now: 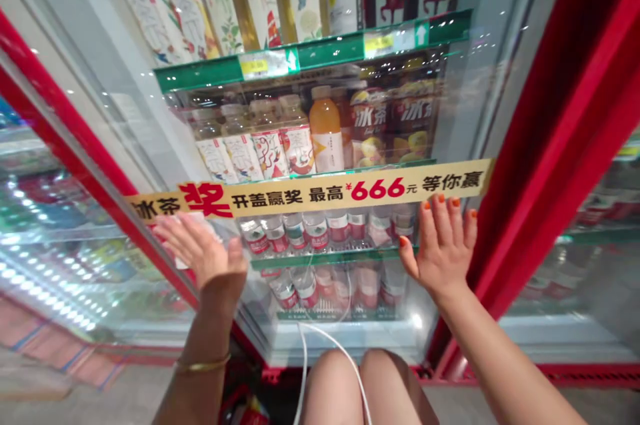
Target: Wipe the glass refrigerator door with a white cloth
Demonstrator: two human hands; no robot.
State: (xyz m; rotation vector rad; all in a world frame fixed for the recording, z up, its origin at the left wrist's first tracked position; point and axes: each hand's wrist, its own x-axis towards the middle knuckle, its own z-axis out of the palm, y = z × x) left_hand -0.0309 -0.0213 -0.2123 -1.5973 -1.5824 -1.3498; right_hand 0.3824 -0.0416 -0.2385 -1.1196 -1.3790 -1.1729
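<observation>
My left hand (197, 252) is raised at the left side of a glass cooler door (260, 338), with its fingers stretched out and somewhat blurred. A thin white cloth or tissue (209, 224) shows behind the fingers, pressed between them and the door; most of it is hidden. My right hand (445, 248) is flat with spread fingers at the door's right side, holding nothing. Its fingertips reach the lower edge of a yellow banner strip (320, 193) with red and black lettering that crosses the door.
Behind the glass, bottled drinks (270, 145) stand on several green-edged shelves (200, 74). Red frames (545, 165) border the door on both sides. A white cable (333, 335) hangs in front, above my bent knees (333, 388). More lit coolers (60, 265) stand to the left.
</observation>
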